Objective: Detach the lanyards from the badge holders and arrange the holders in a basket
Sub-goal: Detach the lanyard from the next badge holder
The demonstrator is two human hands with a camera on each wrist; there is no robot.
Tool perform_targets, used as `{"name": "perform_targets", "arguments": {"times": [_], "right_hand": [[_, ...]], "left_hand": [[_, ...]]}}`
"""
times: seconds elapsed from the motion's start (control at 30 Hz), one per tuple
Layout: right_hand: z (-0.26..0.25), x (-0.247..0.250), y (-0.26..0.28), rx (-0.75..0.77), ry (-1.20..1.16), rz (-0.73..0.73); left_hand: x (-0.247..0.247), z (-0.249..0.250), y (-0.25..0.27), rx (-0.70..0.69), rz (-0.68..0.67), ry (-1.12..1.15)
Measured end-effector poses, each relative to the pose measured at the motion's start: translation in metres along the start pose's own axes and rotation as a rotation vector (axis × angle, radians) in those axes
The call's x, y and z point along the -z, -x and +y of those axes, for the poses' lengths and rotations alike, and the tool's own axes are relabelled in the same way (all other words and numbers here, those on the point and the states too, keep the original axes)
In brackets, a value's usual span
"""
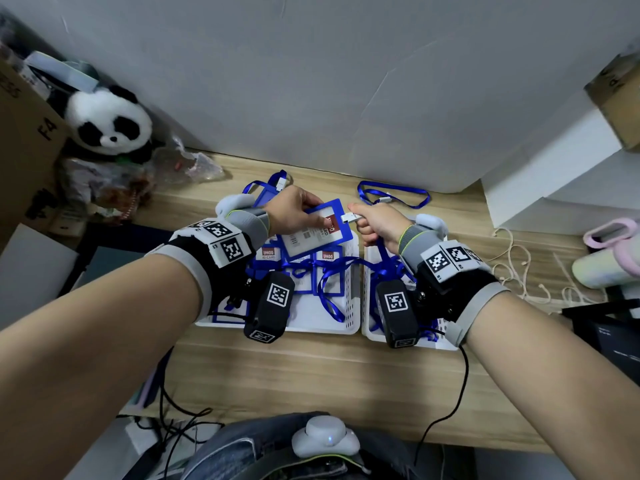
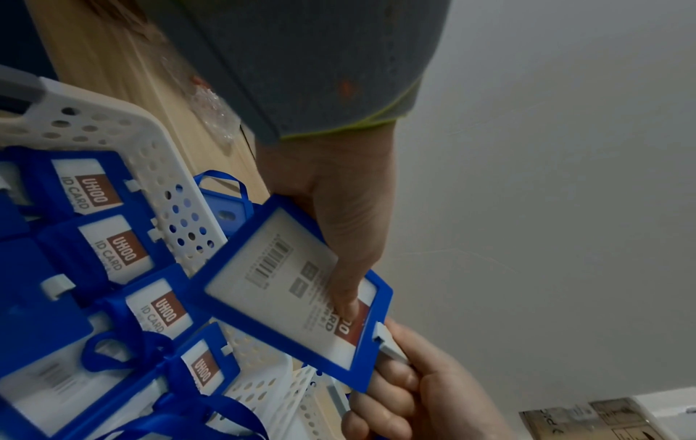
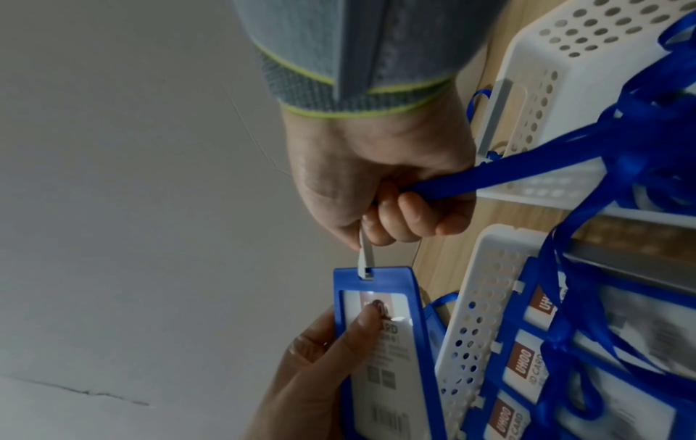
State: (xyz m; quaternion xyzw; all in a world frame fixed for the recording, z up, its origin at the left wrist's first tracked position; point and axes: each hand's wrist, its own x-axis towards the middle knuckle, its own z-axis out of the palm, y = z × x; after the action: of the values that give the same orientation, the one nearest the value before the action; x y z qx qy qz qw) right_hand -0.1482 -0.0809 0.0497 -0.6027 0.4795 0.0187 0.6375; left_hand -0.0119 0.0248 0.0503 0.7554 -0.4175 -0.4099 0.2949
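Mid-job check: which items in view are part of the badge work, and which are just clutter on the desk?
Job items:
- blue-framed plastic badge holder, held in the left hand
- white plastic lanyard clip, pinched by the right hand
- blue ribbon lanyard
- two white perforated plastic baskets
- detached blue lanyard on the desk

Lying about:
- plush panda toy
- brown cardboard box
- crumpled clear plastic bag

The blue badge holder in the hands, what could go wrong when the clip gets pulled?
The left hand only pinches the badge holder, so a hard tug could slip it loose. The right hand grips the clip, whose lanyard trails into the tangle in the right basket and might snag.
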Motion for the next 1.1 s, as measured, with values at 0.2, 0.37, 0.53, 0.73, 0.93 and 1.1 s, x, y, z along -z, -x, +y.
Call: {"name": "perform_targets", "arguments": {"times": [0.2, 0.37, 0.53, 0.73, 0.93, 1.1], "right_hand": [[0.000, -0.001, -0.002, -0.054, -0.051, -0.017], [0.002, 0.000, -0.005, -0.118, -0.047, -0.019], [0.007, 0.000, -0.005, 0.039, 0.082, 0.061], [0.016, 0.006, -0.006, 0.216, 0.154, -0.069], [0.014, 0.007, -0.014, 0.276, 0.355, 0.024], [0.012, 0.010, -0.020, 0.094, 0.436, 0.001]], "left_hand": [[-0.001, -0.002, -0.002, -0.018, 0.024, -0.037], [-0.001, -0.002, -0.002, -0.067, 0.028, -0.109], [0.002, -0.001, -0.003, 0.006, -0.016, -0.101], [0.006, -0.005, -0.004, 0.110, -0.087, 0.094], [0.002, -0.015, -0.001, 0.171, -0.159, 0.297], [0.002, -0.015, -0.002, 0.102, -0.073, 0.453]]}}
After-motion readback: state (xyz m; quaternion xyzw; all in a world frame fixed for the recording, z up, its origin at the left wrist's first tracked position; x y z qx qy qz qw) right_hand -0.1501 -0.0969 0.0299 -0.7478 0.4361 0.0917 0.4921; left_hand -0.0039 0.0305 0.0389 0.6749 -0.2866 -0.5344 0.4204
